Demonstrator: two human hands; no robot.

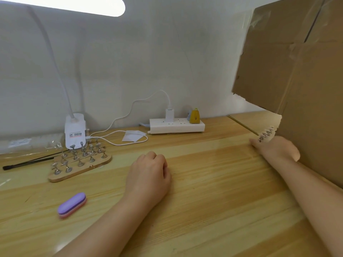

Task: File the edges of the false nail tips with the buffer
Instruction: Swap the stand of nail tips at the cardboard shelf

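Left hand (pixel 148 175) fingers curled, empty; buffer (pixel 72 205) well left; right hand (pixel 274 148) fingers hidden.

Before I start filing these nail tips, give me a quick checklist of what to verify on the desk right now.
1. Buffer within reach: ok, it lies flat on the table, near the left forearm.
2. Buffer in hand: not ok, neither hand touches it.
3. Left hand free: ok, its fingers are curled and seem to hold nothing.
4. Right hand free: cannot tell, it reaches toward a row of small stands beside the cardboard, which hides part of it.
5. Nail tips on the wooden holder board: cannot tell, too small to see.
6. Lighting: ok, the lamp is on.
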